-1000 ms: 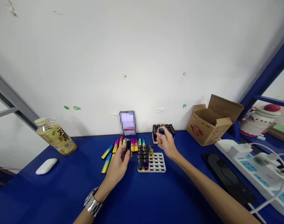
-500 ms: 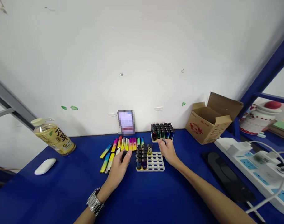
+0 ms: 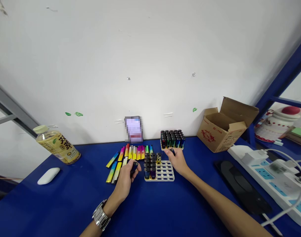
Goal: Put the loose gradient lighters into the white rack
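Grip of the left hand (image 3: 127, 177) is closed around a dark lighter (image 3: 134, 166), thumb and fingers pinching it just off the bench (image 3: 152, 207), at 9 o'clock of the white tray (image 3: 165, 173). A metal watch (image 3: 100, 218) sits on that wrist. Grip of the right hand (image 3: 178, 161) is narrow, its fingertips holding a small black lighter (image 3: 173, 151) above the tray's far right corner, at about 1 o'clock.

Nearest, between the two forearms, the blue surface lies bare right down to the bottom of the view. The tray stands at the centre: its left columns hold upright lighters (image 3: 150, 163), while the holes toward 3 o'clock are open.

At 10 o'clock of the tray, loose coloured lighters (image 3: 134, 152) lie flat side by side, a few trailing toward 8 o'clock just beside the left hand. Further out at 9 o'clock a white mouse (image 3: 48, 175) rests well apart, with open bench between.

At 3 o'clock a black pad (image 3: 241, 187) and a white power strip (image 3: 271, 176) crowd the right edge.

Farther back, a full tray of lighters (image 3: 172, 139) stands at 12 o'clock, close to the wall. A tilted bottle (image 3: 57, 144) lies at the far left, and an open cardboard box (image 3: 224, 126) sits at 2 o'clock against the back edge.
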Tool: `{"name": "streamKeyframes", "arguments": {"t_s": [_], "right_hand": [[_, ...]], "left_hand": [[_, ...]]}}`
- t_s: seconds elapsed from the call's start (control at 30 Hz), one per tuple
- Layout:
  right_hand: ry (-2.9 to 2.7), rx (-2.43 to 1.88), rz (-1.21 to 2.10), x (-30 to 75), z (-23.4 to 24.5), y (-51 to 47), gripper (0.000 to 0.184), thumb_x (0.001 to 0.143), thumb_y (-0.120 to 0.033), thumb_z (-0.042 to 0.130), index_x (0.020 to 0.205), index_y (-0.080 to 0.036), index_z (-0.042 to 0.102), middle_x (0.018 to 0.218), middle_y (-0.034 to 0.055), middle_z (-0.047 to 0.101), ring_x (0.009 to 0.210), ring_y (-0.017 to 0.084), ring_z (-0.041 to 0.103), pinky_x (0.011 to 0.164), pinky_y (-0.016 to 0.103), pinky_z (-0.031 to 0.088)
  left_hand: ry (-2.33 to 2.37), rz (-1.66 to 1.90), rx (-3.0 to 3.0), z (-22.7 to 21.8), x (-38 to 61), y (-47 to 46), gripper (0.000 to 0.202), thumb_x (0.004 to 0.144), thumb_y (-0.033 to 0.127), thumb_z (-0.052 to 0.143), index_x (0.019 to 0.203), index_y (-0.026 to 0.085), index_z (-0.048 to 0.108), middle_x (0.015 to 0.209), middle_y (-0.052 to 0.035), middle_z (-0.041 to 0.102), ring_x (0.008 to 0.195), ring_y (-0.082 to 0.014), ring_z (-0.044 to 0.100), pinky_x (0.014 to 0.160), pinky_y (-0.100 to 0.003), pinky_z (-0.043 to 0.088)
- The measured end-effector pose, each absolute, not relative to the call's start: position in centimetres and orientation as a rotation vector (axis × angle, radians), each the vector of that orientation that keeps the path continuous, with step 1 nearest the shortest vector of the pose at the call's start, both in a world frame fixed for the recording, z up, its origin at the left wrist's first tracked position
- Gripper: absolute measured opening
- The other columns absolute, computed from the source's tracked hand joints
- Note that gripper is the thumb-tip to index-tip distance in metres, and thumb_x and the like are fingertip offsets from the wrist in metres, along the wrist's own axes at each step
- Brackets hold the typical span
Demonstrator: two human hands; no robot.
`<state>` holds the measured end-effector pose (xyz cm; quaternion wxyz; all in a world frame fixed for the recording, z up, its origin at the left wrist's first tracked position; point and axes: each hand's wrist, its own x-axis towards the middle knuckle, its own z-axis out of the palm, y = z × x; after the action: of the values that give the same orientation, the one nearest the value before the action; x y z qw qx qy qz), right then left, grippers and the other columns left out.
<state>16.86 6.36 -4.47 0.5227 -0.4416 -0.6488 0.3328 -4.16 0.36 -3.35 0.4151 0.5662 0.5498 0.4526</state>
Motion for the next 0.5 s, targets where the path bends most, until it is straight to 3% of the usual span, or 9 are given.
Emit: {"name": "streamKeyframes", "arguments": {"t_s": [0.17,0.33,0.5], "right_hand": [[-1.578,-1.064,0.782,16.96,-4.61,6.34,0.045,0.082,-0.042,0.045,0.047,-0.022,0.025,0.044,-0.0057,0.027,0.044,0.008,0.026,0.046,0.025,0.023],[-1.588,-1.058,0.781,16.92,-4.29,6.25,0.045,0.083,-0.042,0.045,0.049,-0.023,0.023,0.045,-0.0057,0.025,0.045,0.008,0.024,0.045,0.025,0.021],[-1.595,-1.061,0.789,16.93,-4.28,6.19,0.044,0.083,-0.042,0.045,0.051,-0.023,0.021,0.048,-0.0059,0.023,0.046,0.008,0.023,0.046,0.025,0.020]], "left_hand": [[1.508,1.232,1.614,-3.23,-4.08,0.42,0.036,0.083,0.055,0.048,0.089,0.019,0.054,0.073,-0.0004,0.055,0.067,-0.0164,0.052,0.060,-0.028,0.042],[1.509,1.139,1.595,-3.73,-4.03,0.53,0.031,0.088,0.053,0.039,0.084,0.022,0.045,0.058,0.0063,0.043,0.047,-0.0118,0.040,0.048,-0.024,0.032],[1.692,1.135,1.687,-3.37,-4.03,0.45,0.032,0.082,0.050,0.044,0.067,0.022,0.043,0.052,0.0074,0.033,0.046,-0.0109,0.032,0.047,-0.024,0.024]]}}
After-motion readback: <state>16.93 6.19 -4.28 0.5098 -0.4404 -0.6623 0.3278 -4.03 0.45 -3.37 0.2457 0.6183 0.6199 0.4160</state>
